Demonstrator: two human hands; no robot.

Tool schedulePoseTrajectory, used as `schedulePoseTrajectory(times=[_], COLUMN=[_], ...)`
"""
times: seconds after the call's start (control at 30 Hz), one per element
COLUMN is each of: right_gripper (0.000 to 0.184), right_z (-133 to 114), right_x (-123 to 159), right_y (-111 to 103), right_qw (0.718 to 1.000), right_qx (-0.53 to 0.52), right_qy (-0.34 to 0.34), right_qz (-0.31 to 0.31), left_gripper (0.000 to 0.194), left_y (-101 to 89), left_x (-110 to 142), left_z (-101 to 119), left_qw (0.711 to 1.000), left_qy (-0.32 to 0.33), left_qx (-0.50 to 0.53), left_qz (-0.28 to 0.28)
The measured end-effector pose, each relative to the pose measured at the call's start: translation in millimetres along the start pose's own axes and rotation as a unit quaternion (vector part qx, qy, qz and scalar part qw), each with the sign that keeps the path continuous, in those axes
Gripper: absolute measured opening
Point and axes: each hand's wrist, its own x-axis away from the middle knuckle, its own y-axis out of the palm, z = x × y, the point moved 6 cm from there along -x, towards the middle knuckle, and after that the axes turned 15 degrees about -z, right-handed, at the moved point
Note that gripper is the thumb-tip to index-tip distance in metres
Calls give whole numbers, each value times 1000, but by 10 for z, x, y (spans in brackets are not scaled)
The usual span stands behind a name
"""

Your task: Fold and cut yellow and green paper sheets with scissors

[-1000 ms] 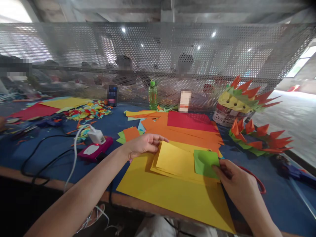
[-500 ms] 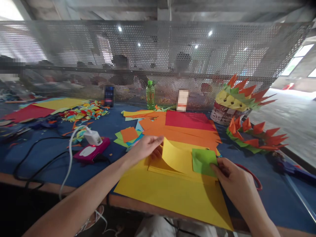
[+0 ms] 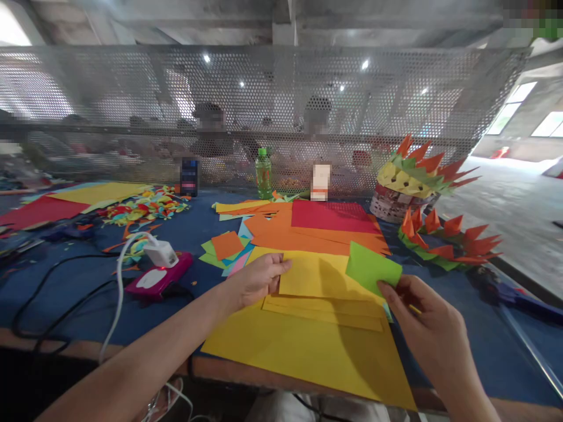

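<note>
Head view: the left hand has its fingers closed on the left edge of a rectangular yellow paper piece, the thumb lying along the top face. The right hand pinches a small rectangular bright green paper piece by its lower right corner, thumb and forefinger pressed together. This green piece is tilted and overlaps the right end of the yellow one; whether the right fingers also grip the yellow paper beneath, I cannot tell.

Below the held yellow piece, more yellow paper strips show their edges, lying on a large yellow paper sheet that reaches over the front edge of the blue-covered surface. Just behind are orange paper sheets with a dark red paper sheet on top. To the left of these, a small orange paper square rests on light green paper pieces, near a magenta power block with a white plug in it.

At the right stands a ring of folded orange and green paper points, in front of a taller yellow, green and orange paper crown.
</note>
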Motion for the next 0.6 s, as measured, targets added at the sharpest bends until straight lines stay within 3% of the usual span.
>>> schedulePoseTrajectory(times=[0.17, 0.23, 0.43, 0.6], right_gripper=[28, 29, 31, 34], right_z=[-277, -336, -292, -234], right_x=[-38, -64, -134, -152], right_y=[489, 649, 747, 716], right_qw=[970, 962, 971, 973], right_qx=[-156, -163, -112, -126], right_qy=[-8, -2, 25, 51], right_qz=[-185, -217, -209, -186], left_gripper=[33, 30, 26, 31], left_y=[24, 39, 170, 160], left_x=[-15, -11, 17, 12], left_z=[-85, -106, -91, -86], left_qw=[1000, 999, 994, 993], left_qy=[10, 10, 8, 16], left_qx=[29, 36, 83, 92], left_qz=[-4, -11, -76, -72])
